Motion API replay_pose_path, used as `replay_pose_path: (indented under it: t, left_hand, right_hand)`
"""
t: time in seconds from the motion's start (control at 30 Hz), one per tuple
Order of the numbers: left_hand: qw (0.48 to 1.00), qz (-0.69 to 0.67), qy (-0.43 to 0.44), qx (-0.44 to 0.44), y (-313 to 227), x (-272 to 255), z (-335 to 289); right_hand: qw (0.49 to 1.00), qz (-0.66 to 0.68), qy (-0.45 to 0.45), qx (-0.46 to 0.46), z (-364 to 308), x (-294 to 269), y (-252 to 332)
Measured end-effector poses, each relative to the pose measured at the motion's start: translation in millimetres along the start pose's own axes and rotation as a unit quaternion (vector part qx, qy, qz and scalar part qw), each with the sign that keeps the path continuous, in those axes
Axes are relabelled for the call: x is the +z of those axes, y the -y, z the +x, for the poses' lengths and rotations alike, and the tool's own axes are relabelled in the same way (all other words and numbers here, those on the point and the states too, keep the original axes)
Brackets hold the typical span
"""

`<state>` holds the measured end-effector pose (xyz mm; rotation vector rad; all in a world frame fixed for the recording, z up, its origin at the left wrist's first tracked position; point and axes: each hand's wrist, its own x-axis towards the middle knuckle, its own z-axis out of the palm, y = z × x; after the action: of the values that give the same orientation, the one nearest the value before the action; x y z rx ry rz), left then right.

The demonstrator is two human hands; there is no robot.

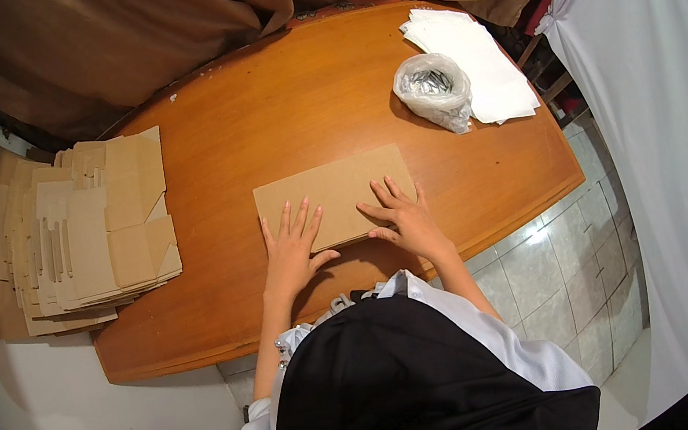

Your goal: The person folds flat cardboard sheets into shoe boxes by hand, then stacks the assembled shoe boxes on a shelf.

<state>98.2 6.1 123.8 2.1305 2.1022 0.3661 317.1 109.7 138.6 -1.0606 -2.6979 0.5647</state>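
Near the middle of the front edge of the worktop [283, 104] lies the cardboard piece [335, 185], brown, rectangular and set at a slight slant to that edge. Both hands rest upon it. The left hand [287, 259] covers its near left corner, fingers spread and pointing toward the far edge of the worktop, thumb extended toward the other hand. The right hand [410, 225] is placed at its near right corner, fingers likewise spread, thumb at the near side of the piece. Neither hand pinches anything (whether the palms bear down cannot be told from this view).

At the left end of the worktop stands a stack of cut cardboard [129, 203], uneven, some sheets projecting past the left edge. Toward the far right corner lie white paper sheets [487, 69], loosely fanned. Just beside them, on the side toward the stack, sits an open plastic bag [460, 115] containing silvery pieces, their exact kind too small to determine
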Motion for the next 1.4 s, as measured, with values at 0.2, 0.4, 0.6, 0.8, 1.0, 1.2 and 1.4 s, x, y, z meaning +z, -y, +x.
replay_pose_path:
  t: [0.2,0.4,0.6,0.8,1.0,1.2,1.4]
  left_hand:
    - [0.996,0.073,-0.057,0.006,-1.8,8.4,-4.0]
    - [0.997,0.065,-0.052,0.01,-0.3,7.8,-3.5]
    - [0.998,0.056,-0.006,-0.013,16.5,-10.1,-5.7]
    - [0.966,0.087,-0.111,-0.217,56.3,-8.5,-38.5]
    - [0.869,-0.363,-0.199,-0.272,-19.9,30.0,-59.6]
    - [0.874,-0.395,-0.21,-0.189,-99.3,76.2,-67.6]
    - [0.857,-0.311,-0.307,-0.273,-140.9,74.7,-68.6]
  right_hand:
    - [1.0,-0.003,0.0,-0.005,-3.1,-5.8,7.7]
    - [1.0,-0.021,-0.014,-0.007,-3.6,7.0,1.0]
    - [0.999,-0.033,-0.022,-0.023,-0.6,15.5,20.3]
    - [0.984,-0.031,0.036,-0.172,11.4,19.0,44.3]
    - [0.971,0.069,-0.199,-0.116,47.1,28.5,-13.2]
    - [0.888,0.461,-0.006,0.005,44.9,57.2,-43.6]
    - [0.873,0.479,-0.012,-0.091,1.1,53.3,-29.2]
